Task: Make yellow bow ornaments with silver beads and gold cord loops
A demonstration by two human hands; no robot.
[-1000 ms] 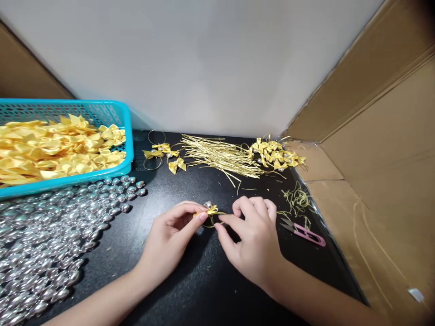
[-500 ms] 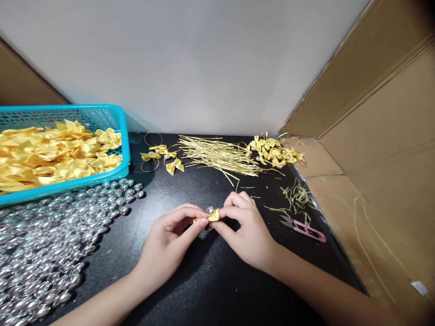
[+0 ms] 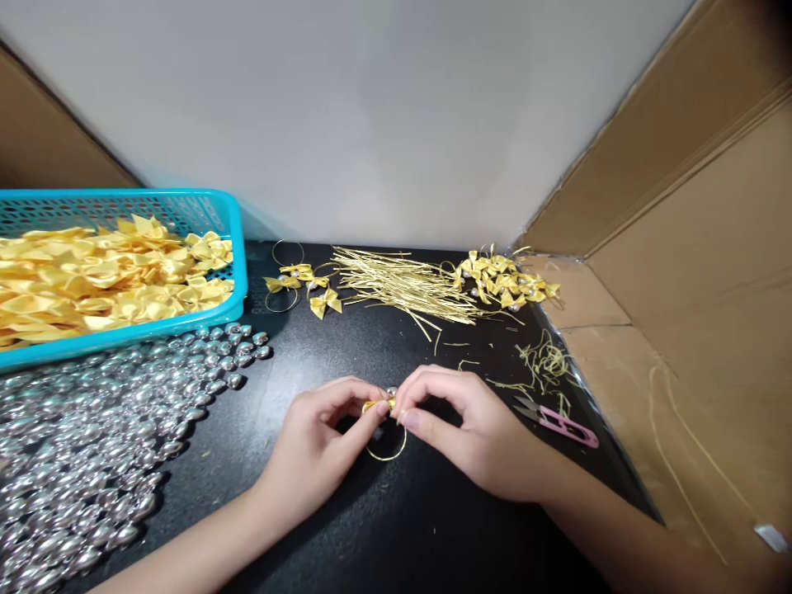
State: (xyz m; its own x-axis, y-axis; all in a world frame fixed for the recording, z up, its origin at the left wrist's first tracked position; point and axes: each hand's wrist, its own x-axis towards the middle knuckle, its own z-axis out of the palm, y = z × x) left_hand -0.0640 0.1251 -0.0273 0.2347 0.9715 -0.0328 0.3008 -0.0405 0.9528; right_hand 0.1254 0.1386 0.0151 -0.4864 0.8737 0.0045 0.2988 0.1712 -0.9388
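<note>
Between my hands is a small yellow satin bow (image 3: 371, 406) with a silver bead (image 3: 391, 391) against it. A loop of gold cord (image 3: 388, 458) hangs below the bow. My left hand (image 3: 334, 425) pinches the bow between thumb and index finger. The thumb and fingers of my right hand (image 3: 461, 421) are closed at the bow's right side, by the upper end of the cord loop. My right fingers partly cover the bow and bead, so just what they pinch is hard to see.
Silver beads (image 3: 92, 445) spread over the left of the black table (image 3: 297, 511). Behind them stands a blue basket (image 3: 238, 256) of yellow bows. Cut gold cords (image 3: 402, 285) and beaded bows (image 3: 501, 279) lie at the back. Pink thread snips (image 3: 566, 425) and cord scraps (image 3: 544, 363) lie right.
My right hand has turned over the bow, covering more of the bead. The cord loop now shows below the bow. The whole view has shifted slightly.
</note>
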